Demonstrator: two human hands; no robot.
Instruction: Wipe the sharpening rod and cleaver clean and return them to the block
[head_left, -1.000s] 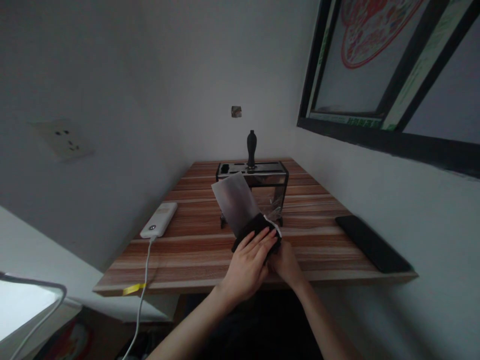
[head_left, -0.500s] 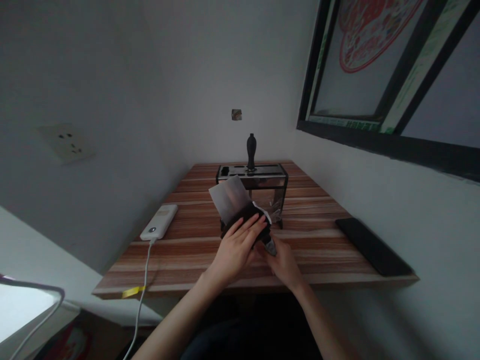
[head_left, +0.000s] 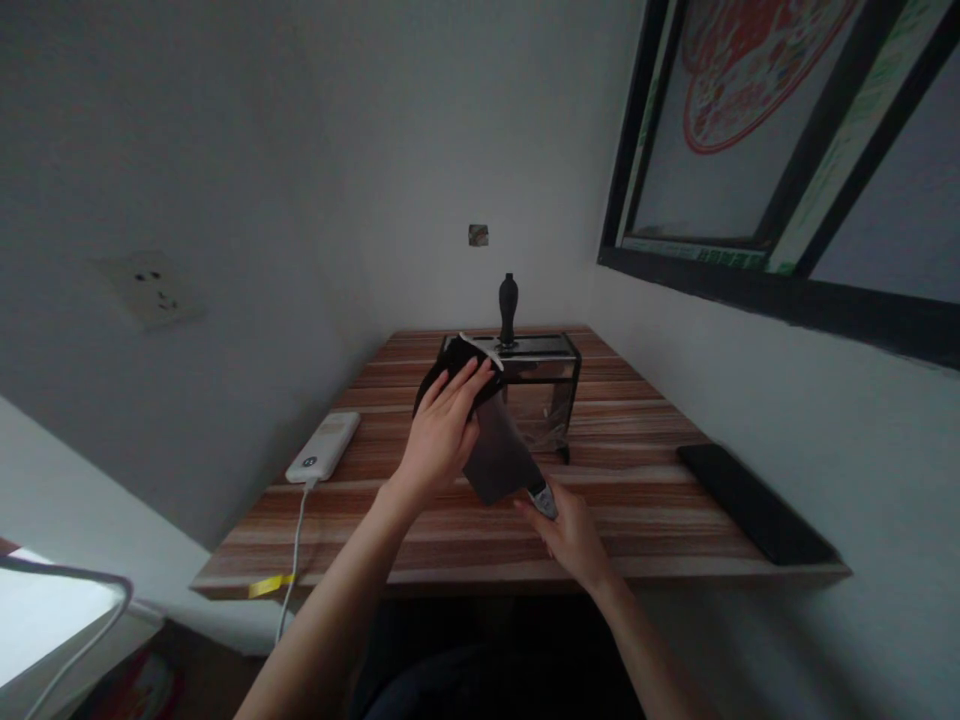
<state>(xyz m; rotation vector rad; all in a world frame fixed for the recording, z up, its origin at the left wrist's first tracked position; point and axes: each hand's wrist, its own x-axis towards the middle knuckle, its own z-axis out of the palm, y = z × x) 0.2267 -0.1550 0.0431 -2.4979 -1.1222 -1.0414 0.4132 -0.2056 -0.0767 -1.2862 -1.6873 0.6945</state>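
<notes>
My right hand (head_left: 570, 535) grips the handle of a broad cleaver (head_left: 501, 455), blade tilted up and away over the wooden table (head_left: 420, 510). My left hand (head_left: 442, 430) presses a black cloth with a white edge (head_left: 459, 365) against the far end of the blade, fingers closed over the cloth. Just behind stands a black knife rack (head_left: 540, 370) with one black knife handle (head_left: 508, 303) sticking up from it.
A white power bank (head_left: 324, 446) with a cable lies at the table's left. A black phone (head_left: 754, 503) lies at the right by the wall. A wall socket (head_left: 150, 290) is on the left wall, a framed picture (head_left: 787, 130) on the right.
My left hand has slid the cloth up the blade from near the handle to the far end. The bare blade now shows below the cloth.
</notes>
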